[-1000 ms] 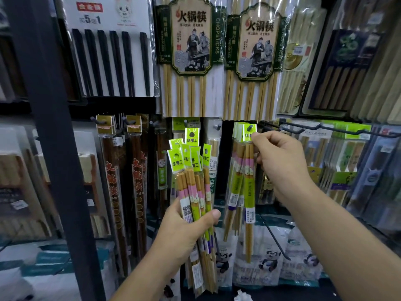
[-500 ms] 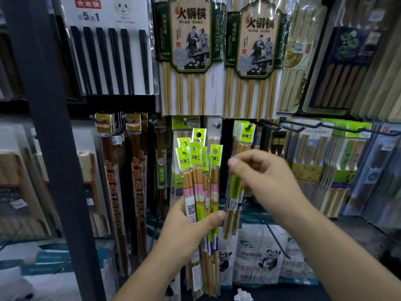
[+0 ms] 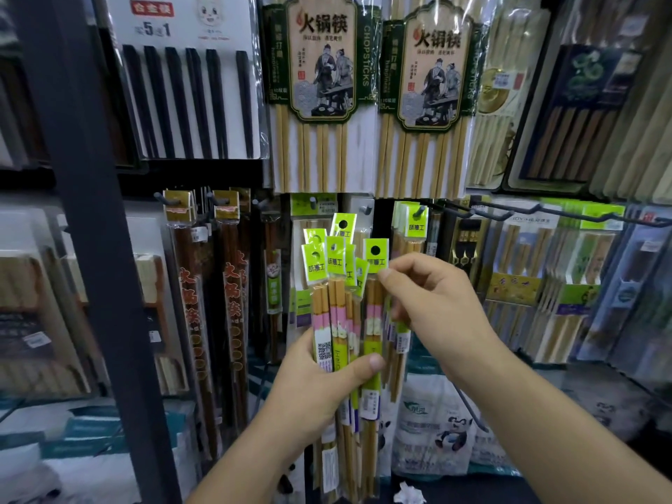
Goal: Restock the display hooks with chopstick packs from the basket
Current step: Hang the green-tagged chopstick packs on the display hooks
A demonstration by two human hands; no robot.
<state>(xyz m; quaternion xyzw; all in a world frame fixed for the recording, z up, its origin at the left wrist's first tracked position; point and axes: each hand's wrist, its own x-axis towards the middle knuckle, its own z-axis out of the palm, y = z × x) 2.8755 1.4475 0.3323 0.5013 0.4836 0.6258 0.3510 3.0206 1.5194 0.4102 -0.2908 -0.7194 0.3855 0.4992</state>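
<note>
Your left grip [image 3: 320,380] is wrapped firmly round a fanned bundle of chopstick packs [image 3: 338,321], held up in front of the lower row of hooks; the basket is out of view. Your right grip [image 3: 436,303] is curled, its forefinger tip [image 3: 383,274] touching the green header of the rightmost pack [image 3: 375,254], though I cannot tell whether it truly pinches that pack. The likeliest trouble is in drawing one out. The packs overlap and their slick sleeves lie against each other, so a neighbour may ride up with it and slip from the bundle to the floor. Easing the left thumb to free one could let the whole fan slump. The hook [image 3: 418,212] just up and to the right carries matching packs [image 3: 412,229], and the hole in the header looks small, so a tilted header would probably miss the tip or crease. Mind the bare hook arms [image 3: 509,212] jutting out further right, as a wrist or sleeve could snag there.
</note>
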